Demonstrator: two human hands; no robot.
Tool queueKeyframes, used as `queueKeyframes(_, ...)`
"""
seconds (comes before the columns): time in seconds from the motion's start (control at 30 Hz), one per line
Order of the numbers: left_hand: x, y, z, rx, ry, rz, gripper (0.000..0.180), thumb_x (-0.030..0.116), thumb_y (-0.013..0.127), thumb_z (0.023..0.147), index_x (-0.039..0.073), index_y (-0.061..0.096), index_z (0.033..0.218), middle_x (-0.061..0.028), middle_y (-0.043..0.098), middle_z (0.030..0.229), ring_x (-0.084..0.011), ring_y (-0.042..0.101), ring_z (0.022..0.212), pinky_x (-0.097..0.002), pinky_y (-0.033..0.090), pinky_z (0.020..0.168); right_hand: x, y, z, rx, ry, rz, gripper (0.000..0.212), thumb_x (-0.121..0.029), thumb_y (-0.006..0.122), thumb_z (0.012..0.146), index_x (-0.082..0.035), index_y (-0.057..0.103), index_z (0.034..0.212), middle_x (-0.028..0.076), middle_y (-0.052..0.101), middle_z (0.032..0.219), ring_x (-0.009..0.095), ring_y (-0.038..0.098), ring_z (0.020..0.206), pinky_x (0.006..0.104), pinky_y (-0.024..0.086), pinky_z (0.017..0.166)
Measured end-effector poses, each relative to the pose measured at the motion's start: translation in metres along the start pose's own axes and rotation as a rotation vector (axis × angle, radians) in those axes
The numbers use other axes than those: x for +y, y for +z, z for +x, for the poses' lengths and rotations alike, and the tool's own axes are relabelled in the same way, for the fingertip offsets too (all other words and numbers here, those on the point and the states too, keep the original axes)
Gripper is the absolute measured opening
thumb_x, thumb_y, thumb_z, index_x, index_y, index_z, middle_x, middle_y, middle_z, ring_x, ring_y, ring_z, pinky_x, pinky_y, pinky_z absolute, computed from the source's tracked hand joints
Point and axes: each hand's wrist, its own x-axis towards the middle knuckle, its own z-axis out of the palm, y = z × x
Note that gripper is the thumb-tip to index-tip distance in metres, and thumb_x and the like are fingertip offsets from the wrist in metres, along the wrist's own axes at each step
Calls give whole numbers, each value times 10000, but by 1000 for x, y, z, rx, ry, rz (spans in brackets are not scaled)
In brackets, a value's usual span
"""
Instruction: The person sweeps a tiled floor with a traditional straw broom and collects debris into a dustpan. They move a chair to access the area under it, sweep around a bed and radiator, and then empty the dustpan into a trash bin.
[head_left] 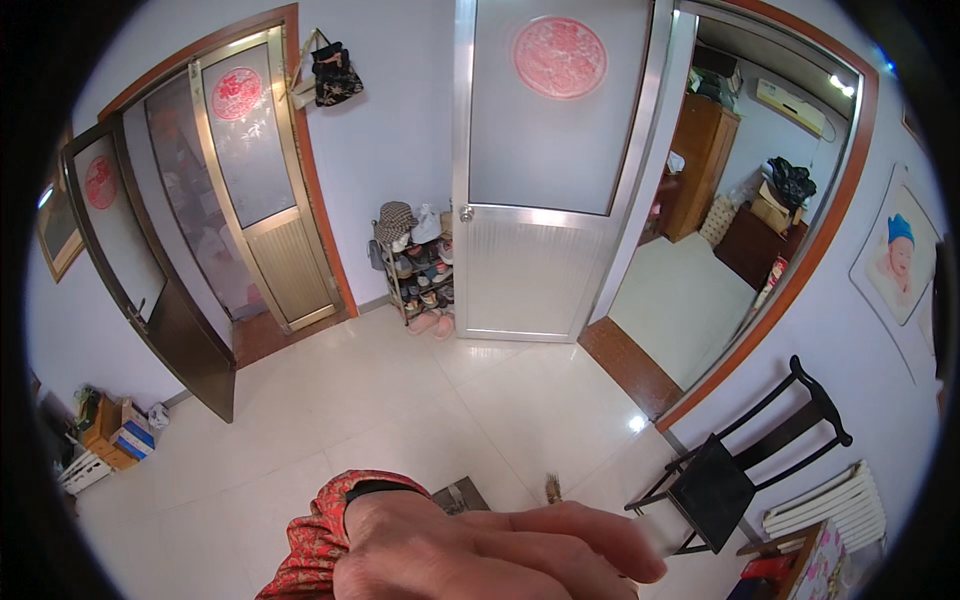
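Observation:
My left hand [470, 550] reaches in from the lower left, very close to the camera, its back showing and its fingers bent together toward the right. A red patterned sleeve [310, 545] is gathered at the wrist over a dark cuff. Beside the foremost fingertip is a pale blurred patch; I cannot tell what it is, and the inside of the grip is hidden. On the floor just beyond the hand, a dark grey flat piece like a dustpan [463, 493] is partly covered. A small brown bristly tuft [553, 488] stands close to it. My right hand does not show.
An open frosted-glass door [540, 260] stands ahead, with a shoe rack [415, 260] beside it and a doorway at right. A black chair [715, 490] and a white radiator [830, 505] stand along the right. Farther left are a dark door [170, 310] and boxes [125, 435].

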Motion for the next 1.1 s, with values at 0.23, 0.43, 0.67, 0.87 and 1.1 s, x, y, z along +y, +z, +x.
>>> queueKeyframes(0.23, 7, 2, 12, -146, -126, 42, 178, 230, 653, 904, 158, 565, 766, -50, 598, 879, -226, 592, 820, -526, 405, 923, -81, 49, -14, 75, -67, -159, 205, -256, 624, 848, -77, 637, 750, 20, 562, 603, 156, 503, 482, 321, 390, 445)
queueKeyframes(0.43, -5, 26, 23, 23, 39, 48, 265, 164, 664, 882, 158, 476, 694, -9, 591, 827, -193, 597, 748, -505, 457, 864, -148, 87, -58, 56, -170, -116, 203, -251, 629, 846, -73, 625, 748, 22, 555, 595, 156, 499, 473, 322, 383, 434)
queueKeyframes(0.67, 1, 43, 28, 120, 92, 148, 280, 108, 663, 862, 150, 443, 695, 10, 586, 773, -185, 596, 677, -494, 500, 789, -173, 100, -82, 61, -215, -95, 202, -244, 635, 843, -69, 610, 745, 23, 547, 586, 156, 493, 463, 324, 375, 422)
queueKeyframes(0.87, -6, 48, 23, 67, 305, 1108, 245, 154, 636, 885, 137, 474, 702, 2, 583, 760, -176, 603, 731, -465, 501, 788, -170, 100, -95, 66, -236, -79, 203, -239, 640, 840, -66, 598, 743, 24, 540, 578, 155, 488, 454, 325, 368, 411)
queueKeyframes(1.1, -2, 25, -2, 445, -289, 656, 244, 421, 571, 924, 191, 503, 969, -42, 531, 904, -220, 561, 805, -511, 463, 842, -163, 93, -101, 66, -233, -52, 206, -233, 646, 837, -62, 583, 741, 26, 532, 569, 155, 483, 444, 326, 361, 399)
